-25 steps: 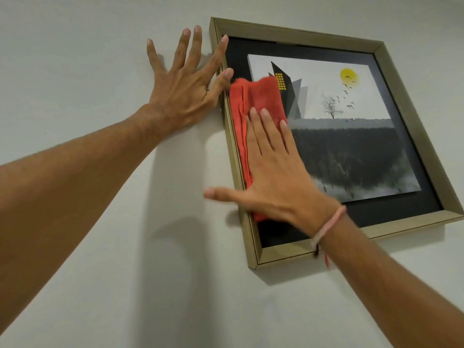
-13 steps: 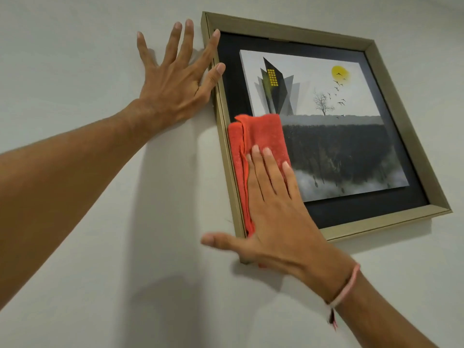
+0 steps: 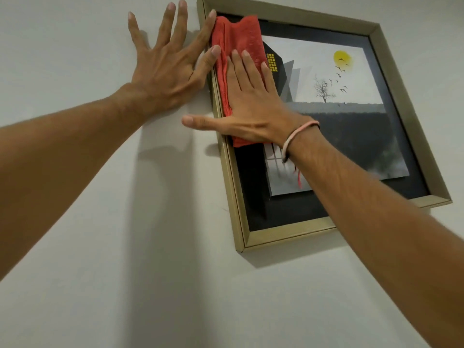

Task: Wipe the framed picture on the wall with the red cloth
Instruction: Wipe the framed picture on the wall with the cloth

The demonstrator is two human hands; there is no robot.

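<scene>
I have my right hand (image 3: pixel 253 106) pressed flat on the red cloth (image 3: pixel 237 43), its fingers (image 3: pixel 247 69) stretched out straight and open, pinning the cloth against the glass rather than gripping it; the thumb sticks out sideways past the frame's edge. The cloth sits folded in the upper left of the picture (image 3: pixel 351 136), hard against the left rail of the gold frame (image 3: pixel 232 187) and reaching almost to the top rail. My left hand (image 3: pixel 165 71) lies spread and open on the wall (image 3: pixel 100 272) in the upper left of the view, its forefinger and thumb touching the frame's left edge and the cloth's rim, which I judge steadies the frame. To do this stroke well, I would keep the palm flat so pressure spreads evenly, run long overlapping passes down the left side, then step rightward toward the sun and tree, which look untouched by the cloth here. I would press lightly, since the frame hangs crooked and could shift, and keep the cloth from bunching under my fingers.
</scene>
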